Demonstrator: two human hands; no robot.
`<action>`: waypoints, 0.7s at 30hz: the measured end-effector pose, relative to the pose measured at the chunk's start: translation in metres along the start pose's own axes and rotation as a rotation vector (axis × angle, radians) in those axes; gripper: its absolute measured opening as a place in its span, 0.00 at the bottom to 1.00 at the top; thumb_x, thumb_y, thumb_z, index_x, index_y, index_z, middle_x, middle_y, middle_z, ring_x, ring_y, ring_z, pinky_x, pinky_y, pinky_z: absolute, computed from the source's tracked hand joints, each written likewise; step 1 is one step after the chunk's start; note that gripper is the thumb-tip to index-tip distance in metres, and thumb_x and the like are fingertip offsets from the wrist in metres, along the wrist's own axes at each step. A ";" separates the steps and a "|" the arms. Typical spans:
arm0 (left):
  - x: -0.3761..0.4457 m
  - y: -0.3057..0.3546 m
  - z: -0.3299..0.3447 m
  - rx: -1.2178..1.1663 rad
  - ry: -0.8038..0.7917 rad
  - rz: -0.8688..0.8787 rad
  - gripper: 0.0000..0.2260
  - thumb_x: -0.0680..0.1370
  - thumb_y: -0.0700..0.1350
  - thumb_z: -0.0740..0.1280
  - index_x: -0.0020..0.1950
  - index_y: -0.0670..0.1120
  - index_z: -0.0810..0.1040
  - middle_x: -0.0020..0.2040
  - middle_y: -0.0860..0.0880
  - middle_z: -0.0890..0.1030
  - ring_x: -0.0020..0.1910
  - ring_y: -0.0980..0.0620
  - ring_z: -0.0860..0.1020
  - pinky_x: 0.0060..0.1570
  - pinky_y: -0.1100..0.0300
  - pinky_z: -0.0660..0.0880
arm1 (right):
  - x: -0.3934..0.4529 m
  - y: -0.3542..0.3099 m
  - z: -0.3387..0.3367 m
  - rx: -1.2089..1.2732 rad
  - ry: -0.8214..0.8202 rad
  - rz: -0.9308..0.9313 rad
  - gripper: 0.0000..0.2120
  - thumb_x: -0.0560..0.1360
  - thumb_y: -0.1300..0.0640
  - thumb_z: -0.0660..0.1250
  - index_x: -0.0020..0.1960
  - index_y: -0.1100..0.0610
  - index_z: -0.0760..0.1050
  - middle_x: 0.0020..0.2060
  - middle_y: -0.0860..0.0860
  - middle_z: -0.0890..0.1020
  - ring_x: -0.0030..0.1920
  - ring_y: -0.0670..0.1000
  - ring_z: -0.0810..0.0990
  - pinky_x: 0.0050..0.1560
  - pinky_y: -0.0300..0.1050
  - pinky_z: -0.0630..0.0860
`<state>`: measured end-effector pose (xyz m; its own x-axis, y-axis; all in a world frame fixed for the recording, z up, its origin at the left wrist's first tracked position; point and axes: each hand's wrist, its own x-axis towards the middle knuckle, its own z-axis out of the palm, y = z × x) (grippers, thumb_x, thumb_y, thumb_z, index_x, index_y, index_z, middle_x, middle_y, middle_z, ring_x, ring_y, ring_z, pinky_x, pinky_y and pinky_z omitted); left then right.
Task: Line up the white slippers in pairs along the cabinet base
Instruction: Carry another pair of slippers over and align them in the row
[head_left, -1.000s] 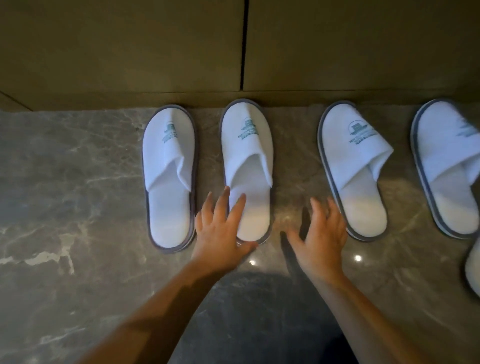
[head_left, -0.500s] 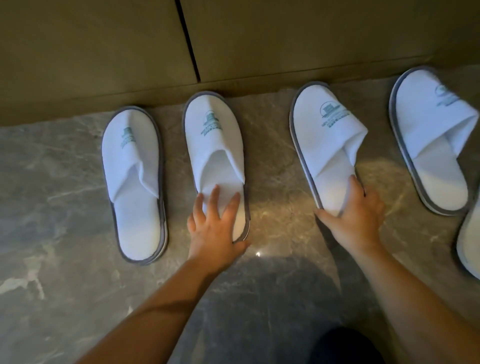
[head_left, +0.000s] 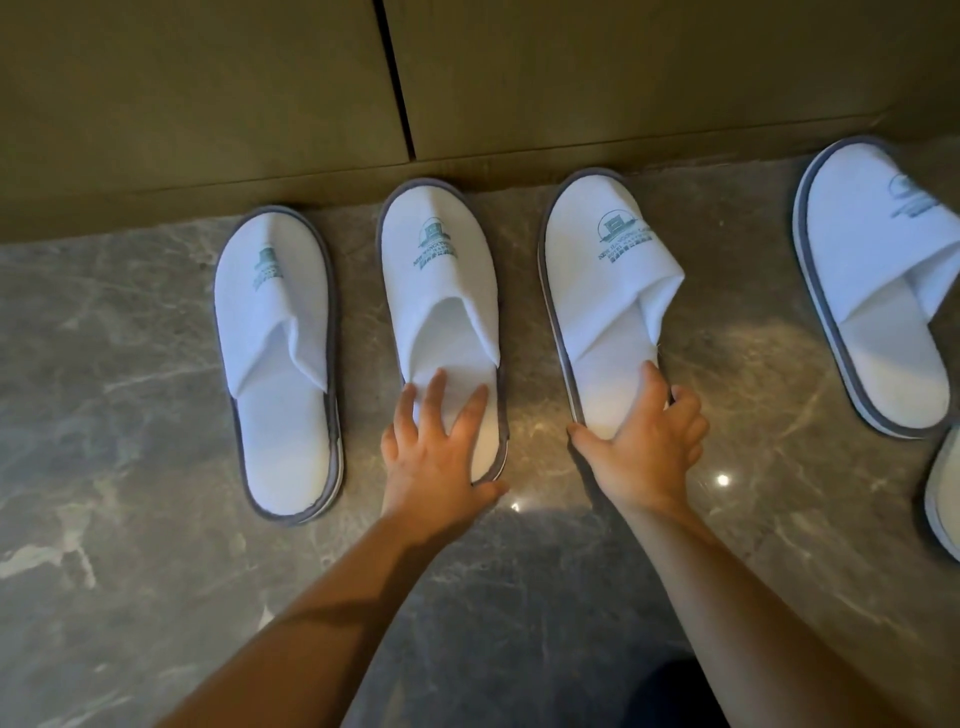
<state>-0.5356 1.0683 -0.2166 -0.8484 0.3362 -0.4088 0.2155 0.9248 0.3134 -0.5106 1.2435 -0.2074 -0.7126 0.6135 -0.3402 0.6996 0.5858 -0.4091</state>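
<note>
We see five white slippers on a grey marble floor (head_left: 130, 364), toes pointing up-frame toward the brown cabinet base (head_left: 260, 171) that runs across the top. Far-left slipper (head_left: 278, 364) lies alone, left of centre, toe near the base. Second slipper (head_left: 441, 291) sits just right of it w/ a narrow gap, toe close to the base. Our left hand (head_left: 434, 452) lies flat on its heel, fingers (head_left: 434, 395) spread wide on the insole, thumb down by the sole's right edge; it presses, not gripping anything. Third slipper (head_left: 605, 291) is centre-right, tilted a bit, toe near the base, its upper's right flap folded outward. Our right hand (head_left: 641, 447) is curled round its heel: thumb on the left rim, fingers over the right side, so it has hold of that heel. Gap betw. second & third slippers looks much like the gap betw. the first two. Fourth slipper (head_left: 878, 291) is at the right edge, well apart from the third, angled, partly cut off. Fifth slipper (head_left: 943, 499) shows only as a sliver at lower right, just below the fourth's heel
</note>
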 end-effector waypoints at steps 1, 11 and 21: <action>0.000 0.000 0.000 0.002 0.002 -0.001 0.42 0.66 0.62 0.68 0.71 0.58 0.46 0.75 0.50 0.42 0.73 0.42 0.41 0.70 0.38 0.50 | 0.000 0.000 0.000 -0.001 -0.001 -0.003 0.42 0.62 0.50 0.74 0.69 0.53 0.55 0.66 0.62 0.60 0.64 0.63 0.59 0.65 0.59 0.60; 0.001 0.005 0.001 0.002 0.008 -0.021 0.42 0.66 0.62 0.68 0.71 0.58 0.46 0.75 0.50 0.43 0.73 0.40 0.41 0.69 0.38 0.51 | 0.001 0.008 -0.009 -0.029 0.000 -0.034 0.42 0.62 0.51 0.74 0.69 0.54 0.55 0.67 0.63 0.60 0.65 0.64 0.59 0.64 0.61 0.62; -0.001 0.008 -0.006 0.071 0.007 -0.023 0.43 0.66 0.65 0.66 0.72 0.57 0.45 0.75 0.48 0.42 0.73 0.39 0.42 0.70 0.39 0.49 | 0.000 0.007 -0.016 -0.103 -0.012 -0.062 0.42 0.64 0.45 0.73 0.70 0.53 0.55 0.69 0.62 0.60 0.68 0.63 0.59 0.66 0.61 0.60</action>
<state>-0.5360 1.0746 -0.2085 -0.8569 0.3134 -0.4093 0.2292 0.9428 0.2420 -0.5048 1.2561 -0.1966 -0.7548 0.5686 -0.3271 0.6554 0.6742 -0.3404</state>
